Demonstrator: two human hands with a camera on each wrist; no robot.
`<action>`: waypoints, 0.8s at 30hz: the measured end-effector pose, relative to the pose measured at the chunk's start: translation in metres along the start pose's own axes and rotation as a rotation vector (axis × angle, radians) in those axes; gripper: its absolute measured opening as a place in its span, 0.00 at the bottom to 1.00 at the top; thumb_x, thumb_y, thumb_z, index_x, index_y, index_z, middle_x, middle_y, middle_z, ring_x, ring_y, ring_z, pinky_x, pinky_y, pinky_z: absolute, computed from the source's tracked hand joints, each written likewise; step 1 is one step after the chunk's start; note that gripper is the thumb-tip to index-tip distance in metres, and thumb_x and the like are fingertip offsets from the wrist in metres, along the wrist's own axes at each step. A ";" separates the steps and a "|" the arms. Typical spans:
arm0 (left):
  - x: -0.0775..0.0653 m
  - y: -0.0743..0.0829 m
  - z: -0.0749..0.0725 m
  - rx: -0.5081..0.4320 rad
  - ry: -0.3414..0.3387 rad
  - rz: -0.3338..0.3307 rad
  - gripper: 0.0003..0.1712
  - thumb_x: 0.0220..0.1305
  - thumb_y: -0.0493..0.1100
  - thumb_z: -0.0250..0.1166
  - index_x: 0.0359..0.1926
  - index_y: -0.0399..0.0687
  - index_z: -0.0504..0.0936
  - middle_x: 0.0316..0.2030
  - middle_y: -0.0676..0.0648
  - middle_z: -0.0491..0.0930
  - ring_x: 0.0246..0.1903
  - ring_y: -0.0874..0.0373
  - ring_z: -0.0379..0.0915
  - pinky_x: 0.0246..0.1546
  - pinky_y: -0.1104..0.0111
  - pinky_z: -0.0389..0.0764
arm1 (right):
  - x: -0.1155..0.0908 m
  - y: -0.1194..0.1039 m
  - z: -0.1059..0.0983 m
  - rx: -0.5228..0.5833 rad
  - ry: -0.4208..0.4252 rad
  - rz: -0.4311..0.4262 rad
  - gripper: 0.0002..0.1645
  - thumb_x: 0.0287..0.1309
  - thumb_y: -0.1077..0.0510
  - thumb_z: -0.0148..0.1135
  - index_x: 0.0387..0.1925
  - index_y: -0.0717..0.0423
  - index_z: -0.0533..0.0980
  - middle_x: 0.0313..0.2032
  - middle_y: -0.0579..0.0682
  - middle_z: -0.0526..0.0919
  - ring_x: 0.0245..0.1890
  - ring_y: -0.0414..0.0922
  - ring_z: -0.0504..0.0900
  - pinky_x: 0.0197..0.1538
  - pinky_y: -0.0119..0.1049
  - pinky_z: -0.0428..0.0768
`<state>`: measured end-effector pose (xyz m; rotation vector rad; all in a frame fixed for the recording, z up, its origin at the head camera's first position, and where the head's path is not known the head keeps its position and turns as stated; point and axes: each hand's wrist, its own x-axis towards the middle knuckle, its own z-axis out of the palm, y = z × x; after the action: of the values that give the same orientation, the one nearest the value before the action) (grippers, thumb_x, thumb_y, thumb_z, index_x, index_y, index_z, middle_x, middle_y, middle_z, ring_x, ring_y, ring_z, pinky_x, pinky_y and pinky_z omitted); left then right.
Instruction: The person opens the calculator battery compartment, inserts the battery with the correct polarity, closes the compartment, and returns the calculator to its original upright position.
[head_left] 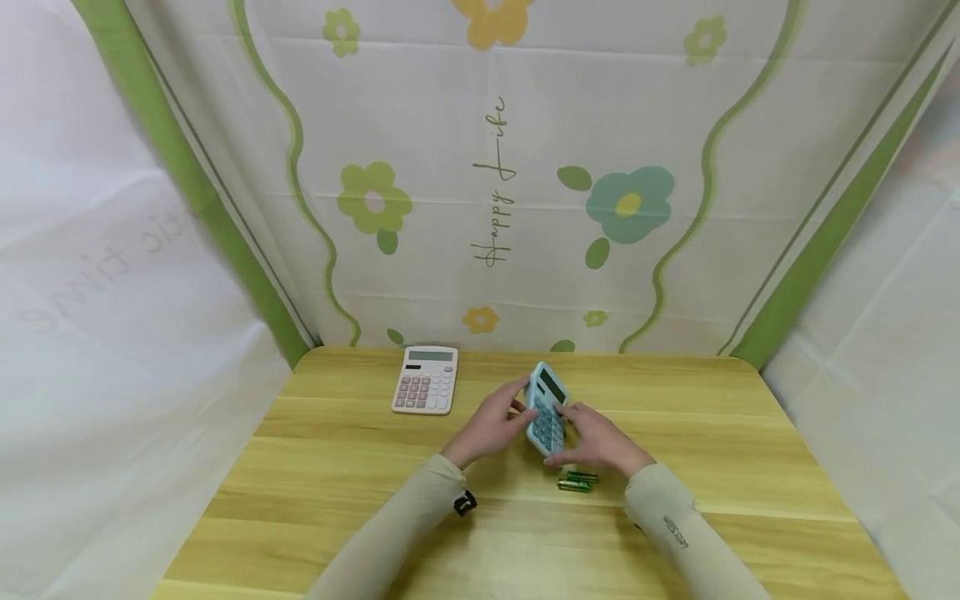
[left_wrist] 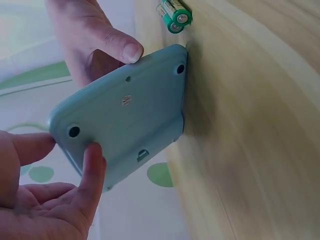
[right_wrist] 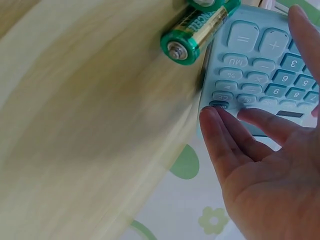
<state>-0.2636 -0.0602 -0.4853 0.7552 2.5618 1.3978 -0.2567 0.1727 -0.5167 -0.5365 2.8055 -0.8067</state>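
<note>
A light-blue calculator [head_left: 545, 414] stands tilted on the table, keys facing my right side. My left hand [head_left: 495, 423] holds it at its left edge and upper corner, one finger lying on the back. The calculator's plain back [left_wrist: 125, 110], with dark round feet and a small catch near one edge, shows in the left wrist view. My right hand [head_left: 596, 437] holds the other side, thumb at the lower edge and fingertips by the keys [right_wrist: 260, 75]. Just below that hand lie two green-and-gold batteries [head_left: 577, 481], side by side.
A white and pink calculator [head_left: 425, 381] lies face up at the back left of the wooden table [head_left: 322, 467]. Flower-printed cloth [head_left: 435, 117] hangs behind the table's back edge, and white cloth hangs at both sides.
</note>
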 end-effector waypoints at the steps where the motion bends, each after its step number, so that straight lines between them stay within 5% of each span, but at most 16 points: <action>1: 0.000 -0.001 0.001 -0.007 -0.003 -0.001 0.37 0.79 0.45 0.58 0.81 0.42 0.57 0.72 0.41 0.70 0.55 0.51 0.80 0.50 0.67 0.84 | 0.000 0.000 0.000 0.004 -0.002 -0.001 0.67 0.43 0.35 0.83 0.76 0.64 0.63 0.60 0.63 0.77 0.56 0.55 0.80 0.62 0.57 0.80; 14: 0.003 -0.009 0.008 -0.118 -0.036 -0.005 0.35 0.82 0.51 0.52 0.83 0.60 0.52 0.78 0.45 0.61 0.58 0.50 0.79 0.56 0.59 0.83 | -0.002 0.001 -0.004 0.106 -0.027 -0.066 0.65 0.48 0.35 0.81 0.77 0.63 0.62 0.69 0.64 0.74 0.66 0.62 0.76 0.66 0.61 0.77; 24: 0.009 -0.014 0.011 -0.222 -0.056 -0.068 0.41 0.77 0.57 0.58 0.83 0.60 0.51 0.80 0.47 0.58 0.58 0.54 0.80 0.58 0.61 0.83 | -0.004 -0.004 -0.006 0.214 -0.051 -0.075 0.65 0.52 0.35 0.78 0.80 0.58 0.57 0.72 0.65 0.69 0.61 0.61 0.81 0.61 0.57 0.82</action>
<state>-0.2727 -0.0541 -0.5019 0.6549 2.3173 1.5805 -0.2532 0.1736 -0.5090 -0.6192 2.6239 -1.0770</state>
